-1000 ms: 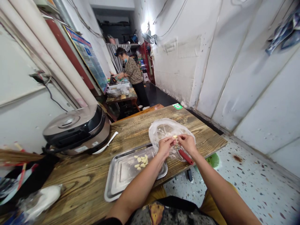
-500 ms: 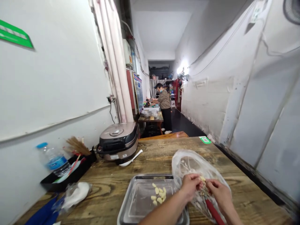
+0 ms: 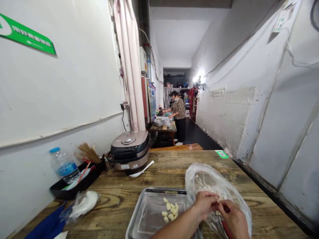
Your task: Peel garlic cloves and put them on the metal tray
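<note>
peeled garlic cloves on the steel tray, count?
About 8: pale peeled garlic cloves in one loose cluster on the right half of the rectangular steel tray, beside the left hand. They overlap, so some may be hidden.

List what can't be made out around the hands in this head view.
1. Small pale piece pinched between left hand and right hand: fingers cover most of it, and it is too small to name.
2. Red handle in the right hand: one end is hidden by the hand, the other cut off by the bottom edge.
3. Plastic bag: its contents are blurred by crinkled film.
4. Tray: its near edge is cut off by the bottom edge.
</note>
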### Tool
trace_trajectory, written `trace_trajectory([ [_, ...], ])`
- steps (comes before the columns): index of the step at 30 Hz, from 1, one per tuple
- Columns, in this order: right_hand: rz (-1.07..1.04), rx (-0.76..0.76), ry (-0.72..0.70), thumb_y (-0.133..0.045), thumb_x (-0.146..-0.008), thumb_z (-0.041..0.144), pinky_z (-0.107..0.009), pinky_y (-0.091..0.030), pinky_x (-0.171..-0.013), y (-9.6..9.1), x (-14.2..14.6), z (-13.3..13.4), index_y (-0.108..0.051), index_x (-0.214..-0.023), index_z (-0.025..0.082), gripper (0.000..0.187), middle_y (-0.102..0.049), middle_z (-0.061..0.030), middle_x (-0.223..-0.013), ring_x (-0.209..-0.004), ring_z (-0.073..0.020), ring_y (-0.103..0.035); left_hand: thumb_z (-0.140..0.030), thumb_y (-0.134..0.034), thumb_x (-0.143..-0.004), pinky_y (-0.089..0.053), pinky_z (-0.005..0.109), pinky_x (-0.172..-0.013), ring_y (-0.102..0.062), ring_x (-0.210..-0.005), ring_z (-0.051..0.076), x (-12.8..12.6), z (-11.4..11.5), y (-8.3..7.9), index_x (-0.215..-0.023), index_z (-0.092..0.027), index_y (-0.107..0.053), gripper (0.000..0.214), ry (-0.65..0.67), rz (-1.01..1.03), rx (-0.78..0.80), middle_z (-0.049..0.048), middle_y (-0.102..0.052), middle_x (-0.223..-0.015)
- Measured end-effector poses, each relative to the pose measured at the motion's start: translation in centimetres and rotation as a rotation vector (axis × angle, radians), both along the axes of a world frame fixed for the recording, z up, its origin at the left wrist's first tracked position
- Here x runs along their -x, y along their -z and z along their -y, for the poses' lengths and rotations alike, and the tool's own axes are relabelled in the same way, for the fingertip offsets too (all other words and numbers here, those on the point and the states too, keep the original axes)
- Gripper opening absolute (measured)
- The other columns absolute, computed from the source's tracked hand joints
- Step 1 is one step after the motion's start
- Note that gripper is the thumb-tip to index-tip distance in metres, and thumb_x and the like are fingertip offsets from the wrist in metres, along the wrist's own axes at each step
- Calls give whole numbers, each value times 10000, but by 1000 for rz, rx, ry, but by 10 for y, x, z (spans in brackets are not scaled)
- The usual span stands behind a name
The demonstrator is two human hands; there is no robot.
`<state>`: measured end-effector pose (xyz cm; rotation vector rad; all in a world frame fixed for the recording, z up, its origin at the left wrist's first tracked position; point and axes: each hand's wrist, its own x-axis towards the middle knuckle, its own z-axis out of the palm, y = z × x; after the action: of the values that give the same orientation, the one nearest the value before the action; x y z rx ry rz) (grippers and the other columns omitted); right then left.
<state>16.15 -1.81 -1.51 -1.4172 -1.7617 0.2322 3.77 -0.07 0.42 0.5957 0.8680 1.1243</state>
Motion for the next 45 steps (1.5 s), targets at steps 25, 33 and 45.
trace_trajectory([
  [25, -161, 287, 218, -504, -734, 474, -238, -337, -507, -6, -11, -6, -602, -509, 139, 415, -544, -18, -449, -461, -124, -470, -82, -654, -715, -480, 278, -864, -633, -846, 144, 20, 11, 3, -899, -70, -656, 184, 201, 196, -47, 106, -671, -880],
  [33, -439, 223, -12, -520, -729, 387, -267, -448, -674, -14, 6, 4, -696, -832, 154, 309, -687, -58, -813, -738, -172, -597, -154, -717, -664, -488, 286, -850, -629, -746, 115, 20, 6, 8, -848, -91, -676, 200, 122, 133, -111, 83, -677, -843],
  [45, -870, 443, 29, -673, -574, 423, -216, -279, -378, -24, 11, 9, -652, -652, 118, 316, -473, 41, -414, -379, -72, -342, -188, -795, -532, -463, 316, -898, -631, -790, 131, 12, 16, 5, -804, -108, -703, 299, 84, 106, -132, 75, -685, -876],
])
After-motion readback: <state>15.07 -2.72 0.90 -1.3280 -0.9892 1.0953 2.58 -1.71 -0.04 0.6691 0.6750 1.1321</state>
